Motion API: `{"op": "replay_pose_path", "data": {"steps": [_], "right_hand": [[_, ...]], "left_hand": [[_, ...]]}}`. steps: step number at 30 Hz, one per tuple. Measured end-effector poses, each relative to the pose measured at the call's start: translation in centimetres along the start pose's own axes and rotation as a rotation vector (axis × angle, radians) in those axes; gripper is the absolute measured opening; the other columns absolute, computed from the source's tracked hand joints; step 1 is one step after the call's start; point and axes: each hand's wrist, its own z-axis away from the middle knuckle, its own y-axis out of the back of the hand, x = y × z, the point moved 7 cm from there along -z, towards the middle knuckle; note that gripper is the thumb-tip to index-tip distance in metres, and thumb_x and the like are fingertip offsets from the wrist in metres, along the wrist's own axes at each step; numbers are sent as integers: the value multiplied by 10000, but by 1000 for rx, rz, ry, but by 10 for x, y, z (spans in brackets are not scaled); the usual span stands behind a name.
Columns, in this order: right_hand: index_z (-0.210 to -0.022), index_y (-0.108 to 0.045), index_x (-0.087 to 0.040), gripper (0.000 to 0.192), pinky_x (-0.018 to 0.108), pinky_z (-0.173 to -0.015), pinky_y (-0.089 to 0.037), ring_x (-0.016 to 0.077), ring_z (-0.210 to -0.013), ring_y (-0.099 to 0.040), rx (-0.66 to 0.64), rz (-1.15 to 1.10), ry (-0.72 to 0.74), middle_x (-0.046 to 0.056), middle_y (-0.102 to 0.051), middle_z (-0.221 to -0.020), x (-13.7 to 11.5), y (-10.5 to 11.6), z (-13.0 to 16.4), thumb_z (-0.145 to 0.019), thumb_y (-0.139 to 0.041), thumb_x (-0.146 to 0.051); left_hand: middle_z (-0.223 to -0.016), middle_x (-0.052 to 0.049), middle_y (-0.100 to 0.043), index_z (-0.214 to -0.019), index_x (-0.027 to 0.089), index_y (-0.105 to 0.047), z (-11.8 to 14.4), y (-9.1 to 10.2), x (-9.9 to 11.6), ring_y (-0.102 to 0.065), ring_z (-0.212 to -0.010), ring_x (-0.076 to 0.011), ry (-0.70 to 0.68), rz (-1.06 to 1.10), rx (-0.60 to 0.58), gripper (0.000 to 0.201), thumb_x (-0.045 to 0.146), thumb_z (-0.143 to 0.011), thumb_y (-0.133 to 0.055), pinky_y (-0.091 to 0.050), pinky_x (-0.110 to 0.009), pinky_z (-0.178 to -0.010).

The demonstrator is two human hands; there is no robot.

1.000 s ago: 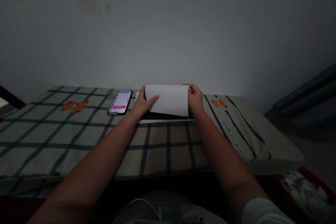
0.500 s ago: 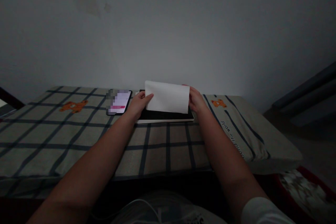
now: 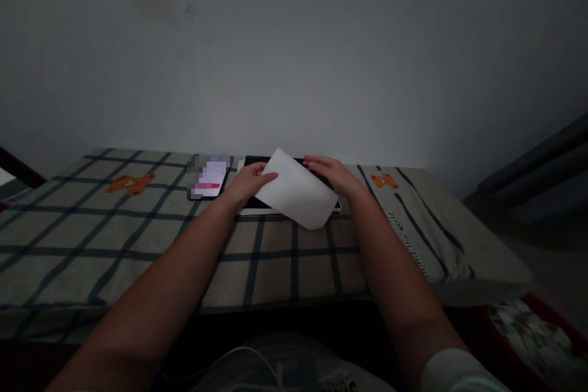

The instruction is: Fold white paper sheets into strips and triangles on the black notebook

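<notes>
Dim room, pale bare wall at the back with a faint stain high on the left, and pretty much everything sits on a bed covered in a grey-beige sheet with dark navy grid lines (image 3: 275, 257).

Closest to the camera there's a thin white cable (image 3: 257, 358) looping over the person's lap, and both bare forearms reach out across the bed. On the right edge the sheet has a line of dark printed writing (image 3: 408, 239); it runs sideways and I can't really read it. Two little orange bear prints too, one on the left (image 3: 131, 184) and one on the right (image 3: 384, 181).

Further out is the main bit: a plain white sheet of paper (image 3: 296, 196), blank on the side facing us, tilted so one corner points up and the rounded lower edge hangs over the front of a flat black tablet-like slab with a pale edge (image 3: 257, 203). It's lifted, not lying flat. The left hand (image 3: 248, 182) has it by the left edge, thumb on top and fingers pinched on the paper. The right hand (image 3: 331, 173) is laid out flat with fingers straight and apart, behind the paper's upper right edge; can't tell if it touches.

Just left of the slab lies a black smartphone (image 3: 209, 179), screen lit and blurred out.
</notes>
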Motion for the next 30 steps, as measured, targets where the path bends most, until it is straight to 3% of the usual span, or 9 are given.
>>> {"op": "replay_pose_path", "data": {"steps": [3,5,9,14,20,26,30], "right_hand": [[-1031,-730,-239,320,376,-899,-445,211,-949,-621,-143,90,-69,55,-707,-1086,5,-16,5,-767,-676,-412],[-979,-739,-229,286,351,-804,-469,204,-848,-624,-171,72,-121,50,-721,-1004,12,-21,6,-757,-688,-400],[-910,-719,-200,249,291,-665,-453,176,-753,-600,-115,-54,-206,49,-716,-934,26,-21,1,-717,-711,-357],[-921,-669,-193,257,274,-603,-440,159,-696,-576,23,-333,-231,51,-700,-880,35,-20,-5,-690,-712,-297],[-906,-622,-188,219,267,-614,-460,151,-695,-581,172,-461,-249,40,-687,-844,41,-19,-7,-707,-688,-249],[-885,-642,-174,208,271,-665,-479,152,-747,-599,92,-451,-262,51,-690,-855,51,-22,-12,-761,-675,-338],[-878,-650,-183,231,277,-692,-481,146,-756,-606,135,-456,-258,41,-683,-824,57,-18,-14,-801,-639,-401]], "left_hand": [[-910,-79,-703,-982,159,-667,6,-10,1,-618,-672,-156,45,22,-117,398,345,-647,-774,-456,-253,-594],[-899,-80,-704,-968,159,-676,8,-13,1,-615,-666,-156,66,27,-142,379,327,-644,-780,-454,-252,-591],[-948,-90,-705,-988,145,-679,7,-8,5,-632,-735,-168,69,165,-72,371,313,-670,-769,-488,-265,-652],[-997,-119,-696,-978,129,-664,0,-3,6,-657,-899,-219,57,495,-24,398,490,-833,-576,-541,-333,-782],[-1126,-126,-679,-1037,143,-661,-1,-11,-13,-650,-954,-212,75,259,-60,365,331,-734,-738,-526,-339,-837],[-1026,-113,-708,-972,128,-689,-4,-4,-19,-655,-847,-191,53,186,-17,334,347,-726,-739,-518,-347,-806],[-1000,-99,-714,-939,134,-697,-4,-3,-19,-650,-825,-176,65,181,-28,282,322,-733,-738,-514,-340,-810]]}}
